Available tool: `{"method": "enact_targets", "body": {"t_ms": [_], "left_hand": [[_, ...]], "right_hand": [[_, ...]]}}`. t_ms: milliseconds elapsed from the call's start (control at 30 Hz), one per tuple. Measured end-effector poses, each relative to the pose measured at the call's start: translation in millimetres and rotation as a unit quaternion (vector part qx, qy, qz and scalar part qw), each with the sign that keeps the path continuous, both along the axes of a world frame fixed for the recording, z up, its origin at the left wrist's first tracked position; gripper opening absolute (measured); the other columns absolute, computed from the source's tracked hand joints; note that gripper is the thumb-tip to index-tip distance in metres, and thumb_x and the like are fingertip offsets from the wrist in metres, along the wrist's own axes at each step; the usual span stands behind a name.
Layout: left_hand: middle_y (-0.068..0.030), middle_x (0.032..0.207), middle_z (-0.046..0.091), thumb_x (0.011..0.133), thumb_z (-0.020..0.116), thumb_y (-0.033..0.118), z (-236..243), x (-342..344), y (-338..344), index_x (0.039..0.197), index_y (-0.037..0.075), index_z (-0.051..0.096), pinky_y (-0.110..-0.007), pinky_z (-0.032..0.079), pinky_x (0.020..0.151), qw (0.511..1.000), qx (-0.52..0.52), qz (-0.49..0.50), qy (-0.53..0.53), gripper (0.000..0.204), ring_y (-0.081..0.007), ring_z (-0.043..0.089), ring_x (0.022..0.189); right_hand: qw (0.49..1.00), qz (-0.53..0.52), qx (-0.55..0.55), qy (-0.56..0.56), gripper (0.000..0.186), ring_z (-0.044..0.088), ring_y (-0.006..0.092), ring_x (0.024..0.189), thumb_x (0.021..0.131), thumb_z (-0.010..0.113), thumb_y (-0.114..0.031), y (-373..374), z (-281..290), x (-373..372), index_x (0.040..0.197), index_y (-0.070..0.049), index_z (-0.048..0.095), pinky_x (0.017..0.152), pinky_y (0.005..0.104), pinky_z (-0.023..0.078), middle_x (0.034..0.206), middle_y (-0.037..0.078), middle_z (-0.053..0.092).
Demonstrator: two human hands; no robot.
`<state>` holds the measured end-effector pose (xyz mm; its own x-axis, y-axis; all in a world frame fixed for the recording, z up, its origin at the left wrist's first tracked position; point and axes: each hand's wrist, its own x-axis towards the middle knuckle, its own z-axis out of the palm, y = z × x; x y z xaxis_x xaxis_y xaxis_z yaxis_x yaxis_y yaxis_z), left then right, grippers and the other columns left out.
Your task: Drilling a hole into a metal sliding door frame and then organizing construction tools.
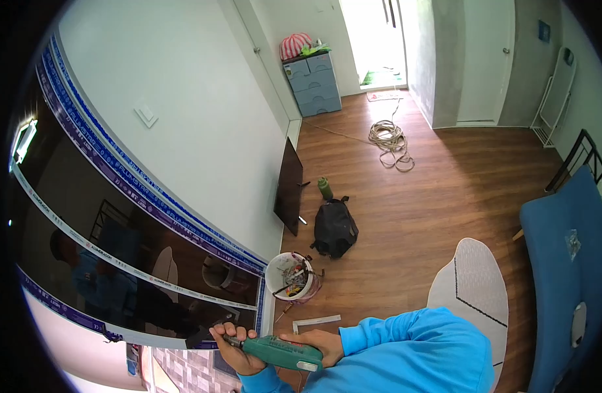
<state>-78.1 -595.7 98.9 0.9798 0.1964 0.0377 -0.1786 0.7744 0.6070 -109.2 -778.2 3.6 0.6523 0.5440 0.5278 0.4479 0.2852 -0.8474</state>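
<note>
Gripping a green power drill (282, 352) at the bottom edge, both hands work close against a dark glass window panel (117, 262) edged in blue-printed protective tape; the left hand (232, 347) wraps the front of the tool, fingers curled tight about it near the chuck; the right hand (320, 344) clasps the rear body, fingers largely hidden behind the casing, so their exact set cannot be told; the bit itself is too small to make out where it meets the frame. Blue sleeves are cut off by the lower rim. On the wooden floor (432, 196) just beyond stand a white bucket (289, 275) of jumbled tools, contents indistinct, a black backpack (334, 228), a green bottle (324, 188) and a coiled rope (389, 139); a blue chair (563, 262) is partly cropped at right.
</note>
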Motion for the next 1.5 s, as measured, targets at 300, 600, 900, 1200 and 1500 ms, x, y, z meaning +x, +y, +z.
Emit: {"method": "enact_targets", "body": {"t_ms": [300,600,900,1200,1500], "left_hand": [[-0.0039,0.083,0.062,0.102,0.043,0.038,19,-7,-14,0.097,0.011,0.056,-0.039,0.060,0.061,0.999,0.020,-0.025,0.033,0.029,-0.0171,0.068,0.077],[0.0011,0.071,0.052,0.102,0.046,0.036,13,-14,5,0.091,0.015,0.053,-0.028,0.052,0.051,0.990,-0.006,0.031,0.135,0.024,-0.0111,0.054,0.056],[0.0023,0.071,0.048,0.102,0.047,0.035,23,-30,37,0.090,0.015,0.051,-0.026,0.048,0.051,0.987,0.033,0.123,0.100,0.023,-0.0094,0.049,0.056],[0.0029,0.069,0.047,0.099,0.050,0.032,25,-36,109,0.088,0.016,0.049,-0.025,0.047,0.049,0.970,0.023,0.203,0.134,0.019,-0.0087,0.048,0.056],[-0.0027,0.069,0.049,0.099,0.045,0.031,32,-84,243,0.090,0.011,0.048,-0.030,0.049,0.052,0.962,0.037,0.247,0.110,0.022,-0.0138,0.052,0.056]], "right_hand": [[1.000,0.001,0.029,0.010,0.092,0.061,0.0266,0.109,0.083,0.069,-0.019,-6,4,-14,0.153,-0.006,0.011,0.095,0.0360,0.047,0.125,0.017,0.058],[0.997,0.048,-0.051,0.032,0.102,0.059,0.0373,0.109,0.072,0.074,-0.016,-9,16,-20,0.154,-0.011,0.013,0.093,0.0399,0.047,0.127,0.022,0.055],[0.989,0.145,-0.038,0.012,0.117,0.052,0.0377,0.116,0.063,0.081,-0.014,17,41,2,0.153,-0.006,0.007,0.099,0.0412,0.041,0.133,0.022,0.048],[0.997,0.013,-0.031,-0.069,0.107,0.057,0.0390,0.110,0.066,0.079,-0.020,96,35,-5,0.152,-0.005,0.015,0.092,0.0411,0.047,0.126,0.024,0.053],[0.976,0.076,0.069,-0.192,0.098,0.066,0.0316,0.074,0.066,0.082,-0.029,259,-1,-7,0.145,0.000,0.032,0.063,0.0397,0.051,0.092,0.015,0.065]]}}
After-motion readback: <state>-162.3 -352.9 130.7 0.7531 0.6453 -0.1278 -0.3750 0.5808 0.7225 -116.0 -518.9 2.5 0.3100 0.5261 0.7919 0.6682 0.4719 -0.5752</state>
